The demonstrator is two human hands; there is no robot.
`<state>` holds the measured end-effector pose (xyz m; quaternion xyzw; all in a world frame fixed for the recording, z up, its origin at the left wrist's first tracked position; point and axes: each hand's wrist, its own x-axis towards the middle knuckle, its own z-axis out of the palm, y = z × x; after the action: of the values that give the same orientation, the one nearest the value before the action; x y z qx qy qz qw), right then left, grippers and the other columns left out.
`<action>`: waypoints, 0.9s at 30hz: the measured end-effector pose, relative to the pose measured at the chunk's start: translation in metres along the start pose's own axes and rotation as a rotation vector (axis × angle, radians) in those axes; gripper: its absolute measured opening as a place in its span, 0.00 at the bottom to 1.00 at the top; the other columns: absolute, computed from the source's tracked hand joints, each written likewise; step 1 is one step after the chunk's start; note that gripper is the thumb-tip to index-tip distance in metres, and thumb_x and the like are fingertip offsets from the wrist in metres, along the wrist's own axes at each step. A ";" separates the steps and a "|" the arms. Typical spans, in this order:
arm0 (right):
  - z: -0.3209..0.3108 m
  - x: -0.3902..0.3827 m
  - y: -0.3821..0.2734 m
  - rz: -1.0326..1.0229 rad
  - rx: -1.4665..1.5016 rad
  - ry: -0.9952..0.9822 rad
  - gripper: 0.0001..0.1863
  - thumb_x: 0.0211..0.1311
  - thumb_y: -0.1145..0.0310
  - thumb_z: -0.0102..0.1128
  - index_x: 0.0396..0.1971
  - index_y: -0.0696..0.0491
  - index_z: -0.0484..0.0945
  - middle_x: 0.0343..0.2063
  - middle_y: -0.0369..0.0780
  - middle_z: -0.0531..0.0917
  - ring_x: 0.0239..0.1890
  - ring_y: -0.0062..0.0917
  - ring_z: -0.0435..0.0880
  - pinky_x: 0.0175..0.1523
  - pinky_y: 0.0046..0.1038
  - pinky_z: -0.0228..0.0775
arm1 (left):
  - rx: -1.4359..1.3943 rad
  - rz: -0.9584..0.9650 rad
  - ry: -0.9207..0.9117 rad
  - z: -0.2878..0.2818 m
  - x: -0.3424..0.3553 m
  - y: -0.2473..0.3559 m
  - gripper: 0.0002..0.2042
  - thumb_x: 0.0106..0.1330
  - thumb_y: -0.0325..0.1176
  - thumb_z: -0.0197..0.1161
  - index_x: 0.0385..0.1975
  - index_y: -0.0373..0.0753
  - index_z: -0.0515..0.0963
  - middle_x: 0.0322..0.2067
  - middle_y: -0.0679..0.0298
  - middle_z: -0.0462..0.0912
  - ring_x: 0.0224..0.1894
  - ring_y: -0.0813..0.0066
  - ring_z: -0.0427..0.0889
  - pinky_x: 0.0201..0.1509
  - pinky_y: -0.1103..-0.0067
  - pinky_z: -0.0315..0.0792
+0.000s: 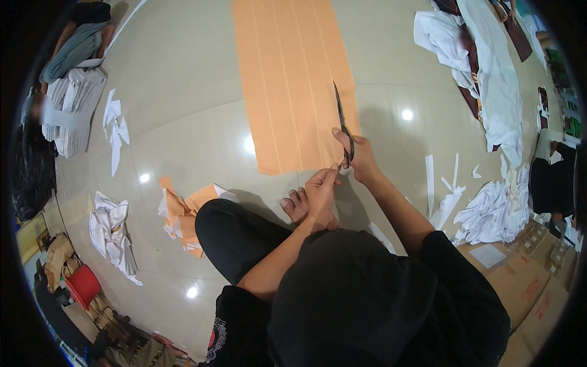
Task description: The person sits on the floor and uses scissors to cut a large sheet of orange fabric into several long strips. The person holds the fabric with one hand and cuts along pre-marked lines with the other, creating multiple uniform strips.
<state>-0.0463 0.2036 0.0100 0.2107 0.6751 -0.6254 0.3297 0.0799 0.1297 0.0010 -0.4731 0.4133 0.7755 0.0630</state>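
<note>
A long orange cloth (287, 92) with pale lengthwise lines lies flat on the floor in front of me. My right hand (362, 158) grips black-handled scissors (340, 110), with thumb and fingers in the loops. Their blades point away from me and lie over the right side of the cloth; whether they are parted is hard to see. At the cloth's near right corner, my left hand (320, 186) pinches the edge, close below the scissor handles. My bare foot (295, 205) shows just left of that hand.
Crumpled orange and white scraps (189, 211) lie by my left knee, with a white cloth bundle (113, 235) farther left. Folded white stacks (76, 110) sit at the far left. On the right are a white cloth heap (495, 211), cardboard boxes (520, 275) and other people.
</note>
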 end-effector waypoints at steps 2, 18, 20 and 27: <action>-0.001 0.003 0.001 -0.005 -0.011 0.003 0.29 0.59 0.48 0.75 0.14 0.48 0.68 0.10 0.33 0.70 0.08 0.18 0.67 0.13 0.23 0.58 | -0.015 0.008 -0.017 0.000 -0.001 0.001 0.14 0.71 0.42 0.69 0.28 0.39 0.85 0.20 0.76 0.76 0.21 0.91 0.63 0.26 0.87 0.52; -0.001 0.005 0.006 -0.024 -0.062 -0.013 0.27 0.59 0.46 0.75 0.19 0.53 0.74 0.11 0.33 0.72 0.09 0.16 0.69 0.15 0.21 0.59 | -0.044 0.058 -0.039 -0.003 0.004 -0.006 0.13 0.72 0.40 0.69 0.30 0.36 0.85 0.21 0.75 0.76 0.23 0.90 0.64 0.28 0.87 0.53; -0.002 0.005 0.007 -0.019 -0.062 -0.021 0.27 0.59 0.47 0.75 0.19 0.53 0.74 0.11 0.33 0.72 0.10 0.16 0.69 0.15 0.21 0.59 | -0.047 0.058 -0.035 -0.003 0.004 -0.006 0.13 0.72 0.40 0.68 0.30 0.37 0.85 0.21 0.75 0.76 0.23 0.90 0.64 0.28 0.86 0.53; 0.001 0.003 0.000 -0.021 -0.081 -0.007 0.27 0.61 0.46 0.73 0.17 0.52 0.73 0.11 0.34 0.72 0.10 0.18 0.69 0.16 0.23 0.60 | -0.031 0.027 -0.029 -0.003 0.002 -0.004 0.14 0.72 0.42 0.68 0.30 0.38 0.85 0.21 0.75 0.76 0.23 0.89 0.64 0.28 0.86 0.54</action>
<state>-0.0482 0.2022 0.0073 0.1879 0.7007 -0.6019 0.3338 0.0831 0.1296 -0.0032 -0.4571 0.4067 0.7893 0.0513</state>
